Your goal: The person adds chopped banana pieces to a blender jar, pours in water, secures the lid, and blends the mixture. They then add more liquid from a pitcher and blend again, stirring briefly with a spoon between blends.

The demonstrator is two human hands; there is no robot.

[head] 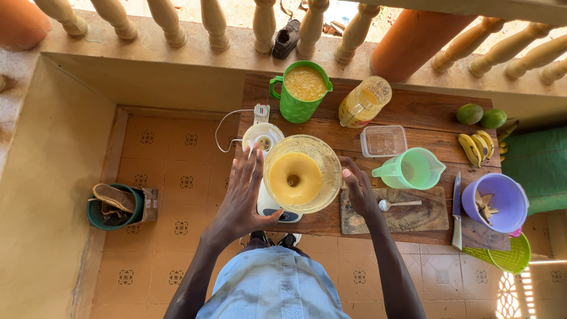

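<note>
A clear blender jug (pixel 302 174) with spinning yellow-orange puree stands on its white base (pixel 277 210) at the front of a wooden table (pixel 425 112). My left hand (pixel 242 195) lies flat, fingers spread, against the jug's left side. At the jug's right side is my right hand (pixel 357 189), fingers curled around the jug wall. The base's white cable (pixel 227 121) runs to a plug adapter (pixel 261 112) behind it.
Behind stand a green pitcher of puree (pixel 302 90) and a tilted yellow-filled jug (pixel 365 101). To the right: a clear box (pixel 384 140), a light green jug (pixel 413 168), a cutting board with a spoon (pixel 398 205), a knife (pixel 456 212), a purple bucket (pixel 496 201), bananas (pixel 478 145), green fruits (pixel 481 115).
</note>
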